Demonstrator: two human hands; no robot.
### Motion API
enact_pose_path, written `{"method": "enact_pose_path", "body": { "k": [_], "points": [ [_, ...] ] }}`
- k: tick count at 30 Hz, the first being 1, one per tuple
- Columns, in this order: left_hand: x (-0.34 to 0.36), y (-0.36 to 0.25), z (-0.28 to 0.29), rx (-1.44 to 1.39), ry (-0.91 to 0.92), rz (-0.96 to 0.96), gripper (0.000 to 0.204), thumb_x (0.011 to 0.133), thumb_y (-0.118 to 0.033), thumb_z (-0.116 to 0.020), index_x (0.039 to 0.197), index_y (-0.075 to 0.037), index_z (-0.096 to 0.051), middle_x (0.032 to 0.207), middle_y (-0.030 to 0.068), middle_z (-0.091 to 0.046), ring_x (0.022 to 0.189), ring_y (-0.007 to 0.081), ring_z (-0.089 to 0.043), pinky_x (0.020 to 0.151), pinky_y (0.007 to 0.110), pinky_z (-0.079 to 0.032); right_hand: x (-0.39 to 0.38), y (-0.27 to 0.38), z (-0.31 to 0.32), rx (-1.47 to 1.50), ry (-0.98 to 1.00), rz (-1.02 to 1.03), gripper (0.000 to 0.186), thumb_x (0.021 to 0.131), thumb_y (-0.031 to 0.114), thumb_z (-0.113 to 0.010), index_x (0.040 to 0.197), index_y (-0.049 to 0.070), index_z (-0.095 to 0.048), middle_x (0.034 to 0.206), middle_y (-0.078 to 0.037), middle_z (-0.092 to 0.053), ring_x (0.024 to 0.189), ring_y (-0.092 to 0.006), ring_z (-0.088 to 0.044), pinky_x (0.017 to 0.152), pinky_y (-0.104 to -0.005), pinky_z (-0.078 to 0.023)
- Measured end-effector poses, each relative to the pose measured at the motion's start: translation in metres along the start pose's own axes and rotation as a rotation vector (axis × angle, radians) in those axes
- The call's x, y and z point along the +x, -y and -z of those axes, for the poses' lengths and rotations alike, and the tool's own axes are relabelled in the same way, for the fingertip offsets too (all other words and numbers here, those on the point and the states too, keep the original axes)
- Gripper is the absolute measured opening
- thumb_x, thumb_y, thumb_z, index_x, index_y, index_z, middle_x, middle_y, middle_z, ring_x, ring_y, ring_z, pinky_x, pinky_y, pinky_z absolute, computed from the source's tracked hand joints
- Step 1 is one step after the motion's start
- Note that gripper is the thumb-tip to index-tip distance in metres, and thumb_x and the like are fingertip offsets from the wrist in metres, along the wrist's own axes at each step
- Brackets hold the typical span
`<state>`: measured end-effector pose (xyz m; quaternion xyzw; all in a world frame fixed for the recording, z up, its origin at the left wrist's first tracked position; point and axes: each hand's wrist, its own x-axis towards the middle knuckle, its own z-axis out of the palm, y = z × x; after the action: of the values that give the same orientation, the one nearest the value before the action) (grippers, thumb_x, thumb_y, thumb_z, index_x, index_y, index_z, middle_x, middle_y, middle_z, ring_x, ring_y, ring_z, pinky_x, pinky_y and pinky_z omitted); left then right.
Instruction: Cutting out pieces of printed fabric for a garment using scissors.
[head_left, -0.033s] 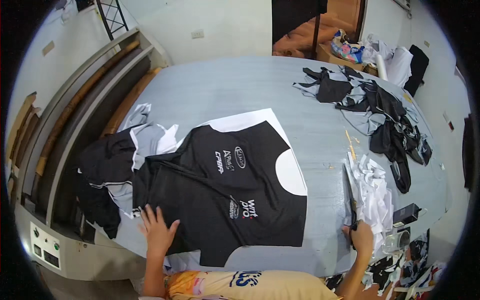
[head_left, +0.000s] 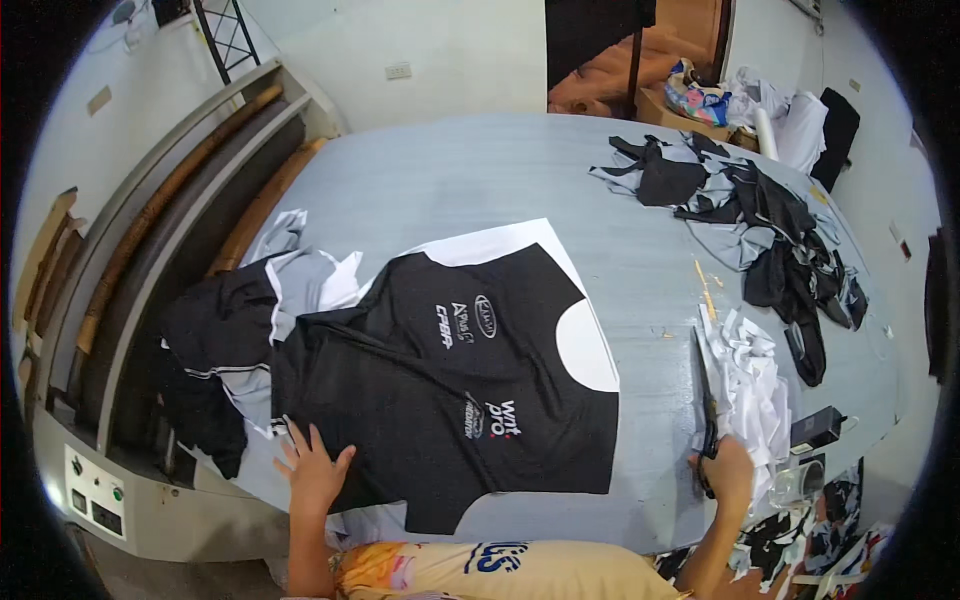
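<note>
A black printed shirt panel (head_left: pixel 390 420) lies over white material (head_left: pixel 582 345) on the grey-blue table (head_left: pixel 460 170). My left hand (head_left: pixel 315 470) rests with spread fingers on the panel's lower left part. At the right, my right hand (head_left: pixel 728 472) grips black scissors (head_left: pixel 705 400), whose blades lie along a crumpled pile of white scraps (head_left: pixel 750 370). A heap of black, grey and white fabric (head_left: pixel 215 330) lies left of the panel, partly under it.
Black and grey offcuts (head_left: pixel 760 220) lie at the back right. A dark box (head_left: pixel 815 430) and a clear jar (head_left: pixel 790 485) sit near the right edge. A roller machine (head_left: pixel 170 230) runs along the left. Bags and a cardboard box (head_left: pixel 680 115) stand behind the table.
The whole view has shifted very slightly to the right in the picture. Both hands stay in the same places on the fabric and scissors.
</note>
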<state>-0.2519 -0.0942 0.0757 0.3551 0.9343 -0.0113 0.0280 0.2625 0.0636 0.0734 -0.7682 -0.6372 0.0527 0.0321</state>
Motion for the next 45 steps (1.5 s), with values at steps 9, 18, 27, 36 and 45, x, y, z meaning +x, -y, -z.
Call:
{"method": "enact_pose_path", "body": {
  "k": [9,18,27,36,45],
  "points": [
    [-0.060,-0.154,-0.008,-0.357,0.179,-1.283,0.077,0.082,-0.051,-0.060,0.138,-0.004,-0.038,0.143,0.0196,-0.036,0.131,0.0344,-0.036,0.103,0.055,-0.028,0.113,0.167,0.048,0.315,0.265,0.897,0.042,0.079,0.040,-0.067,0.097,0.001,-0.063,0.092,-0.018,-0.064,0.088,-0.0325,-0.062,0.076,-0.0394,-0.048],
    [-0.095,-0.253,-0.079,-0.323,-0.235,-1.371,0.041,0.088,-0.034,-0.058,0.120,-0.010,-0.056,0.126,0.0080,-0.055,0.119,0.0248,-0.050,0.098,0.044,-0.039,0.174,0.278,-0.076,1.001,0.139,0.674,0.037,0.076,0.029,-0.072,0.093,-0.003,-0.062,0.088,-0.019,-0.064,0.083,-0.0364,-0.062,0.078,-0.0430,-0.049],
    [-0.100,-0.145,0.018,-0.810,0.751,-0.976,0.025,0.094,-0.024,-0.057,0.110,-0.006,-0.063,0.101,0.0078,-0.069,0.092,0.0159,-0.065,0.079,0.028,-0.049,0.159,0.262,-0.106,0.938,-0.201,0.436,0.059,0.073,0.031,-0.076,0.115,-0.004,-0.052,0.104,-0.021,-0.060,0.098,-0.0346,-0.059,0.085,-0.0418,-0.047],
    [-0.102,-0.084,0.123,-0.732,0.873,-1.287,0.031,0.089,-0.021,-0.065,0.119,-0.016,-0.065,0.099,0.0097,-0.071,0.080,0.0132,-0.069,0.065,0.024,-0.053,0.132,0.245,-0.073,0.446,0.142,0.290,0.057,0.072,0.040,-0.074,0.110,0.000,-0.061,0.104,-0.020,-0.063,0.100,-0.0358,-0.059,0.084,-0.0432,-0.047],
    [-0.052,0.024,0.181,-0.963,0.477,-1.689,0.028,0.084,-0.024,-0.069,0.111,-0.015,-0.070,0.089,0.0036,-0.072,0.067,0.0097,-0.068,0.055,0.023,-0.049,0.151,0.036,0.052,1.204,-0.369,0.524,0.019,0.079,0.018,-0.061,0.090,0.004,-0.065,0.084,-0.007,-0.064,0.082,-0.0184,-0.061,0.080,-0.0281,-0.048]
  ]
}}
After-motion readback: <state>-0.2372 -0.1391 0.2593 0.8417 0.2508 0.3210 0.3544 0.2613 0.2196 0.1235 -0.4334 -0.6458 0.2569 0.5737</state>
